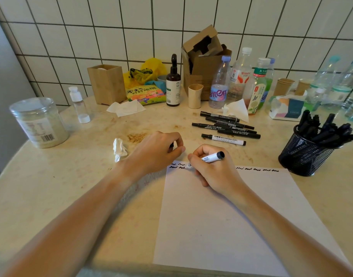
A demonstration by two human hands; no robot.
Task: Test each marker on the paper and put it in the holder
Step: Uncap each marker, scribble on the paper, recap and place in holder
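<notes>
A white sheet of paper lies on the table, with black squiggles along its top edge. My right hand grips a white whiteboard marker, tip down on the paper's top left corner. My left hand is curled beside it, pinching a small black piece that looks like the marker's cap. Several more markers lie in a loose pile behind the paper. A black mesh holder full of markers stands at the right.
Bottles, a cardboard box, a tissue pack, paper cups and a wooden box crowd the back. A plastic jar stands at left; a crumpled tissue lies near my left hand.
</notes>
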